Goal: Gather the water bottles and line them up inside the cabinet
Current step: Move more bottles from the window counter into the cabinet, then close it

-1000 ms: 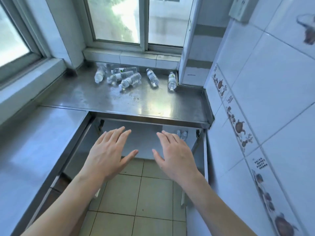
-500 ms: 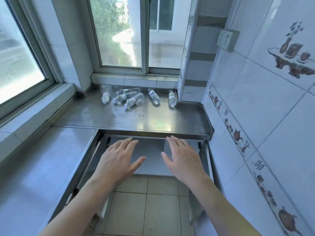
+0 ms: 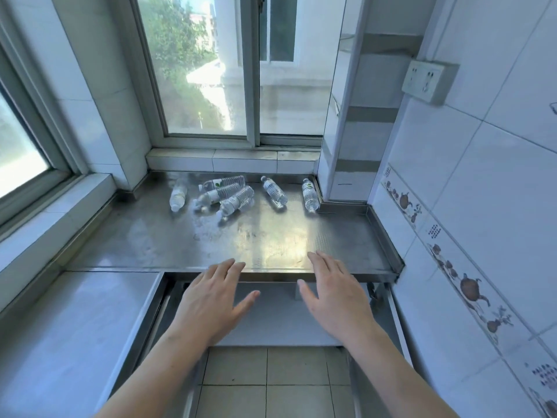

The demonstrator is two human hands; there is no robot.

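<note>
Six water bottles are seen lying on their sides at the far end of a steel counter [image 3: 271, 245], just below the window [image 3: 229, 67]. One bottle [image 3: 177, 195] lies alone at the left. Three bottles are bunched in the middle: one [image 3: 224, 182] nearest the window sill, a second [image 3: 217, 195] just in front of it, and a third [image 3: 237, 201] touching that one on the near side. A fifth bottle [image 3: 273, 193] lies apart to the right, and a sixth bottle [image 3: 310, 195] rests close to the tiled corner post [image 3: 346, 164]. None is held.

Below the counter's front edge the cabinet [image 3: 271, 315] is seen standing open, its pale inside visible between two steel doors swung outward over the tiled floor [image 3: 265, 384]. Whether anything stands inside cannot be told.

The left hand [image 3: 211, 300] and the right hand [image 3: 334, 300] are held out palm down over the cabinet opening, fingers straight and spread, thumbs pointing toward each other. The fingertips reach the counter's front edge; whether they touch it cannot be told. Nothing is gripped by either hand.

A wall socket [image 3: 429, 81] is mounted on the tiled wall at the right.
</note>
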